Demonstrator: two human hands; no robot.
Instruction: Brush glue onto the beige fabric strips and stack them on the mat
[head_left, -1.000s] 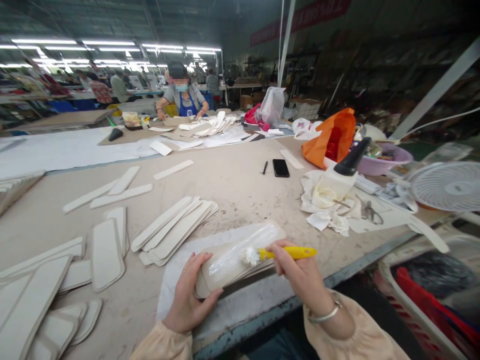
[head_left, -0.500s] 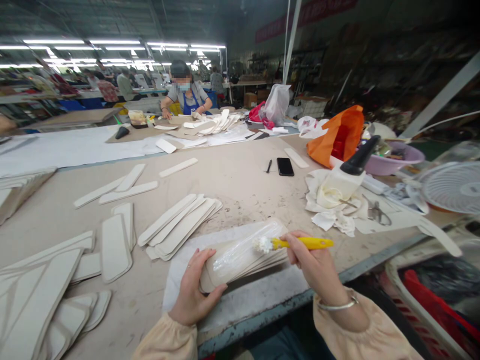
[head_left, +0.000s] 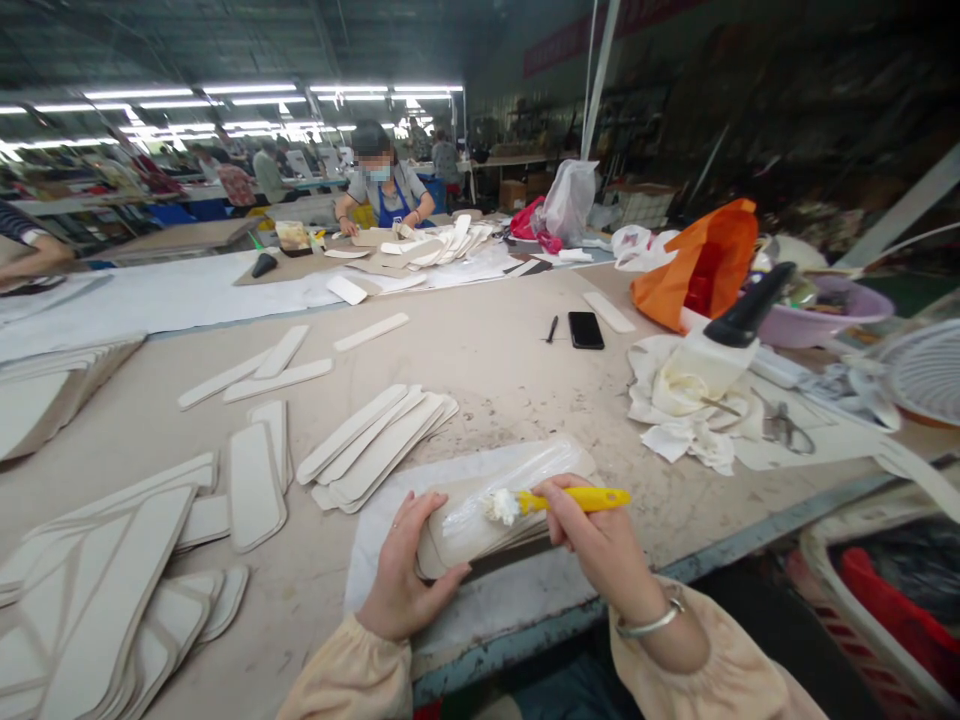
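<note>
The person's left hand (head_left: pixel 414 575) is low, its thumb and fingers spread wide apart. The right hand (head_left: pixel 589 520) is closed in a pinch, its wrist (head_left: pixel 660 610) ringed by a bangle. Both forearms reach up from the lower edge in loose, gathered peach sleeves.

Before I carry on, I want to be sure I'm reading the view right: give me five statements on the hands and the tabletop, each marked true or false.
1. The right hand holds the yellow brush. True.
2. The left hand holds the scissors. False: it is at the near-left end of the stack of pale strips, and the scissors lie on the right of the table.
3. The brush's bristles are at the top strip of that stack. True.
4. The black phone lies inside the purple basin. False: it lies flat on the table.
5. The orange bag is right of the phone. True.
</note>
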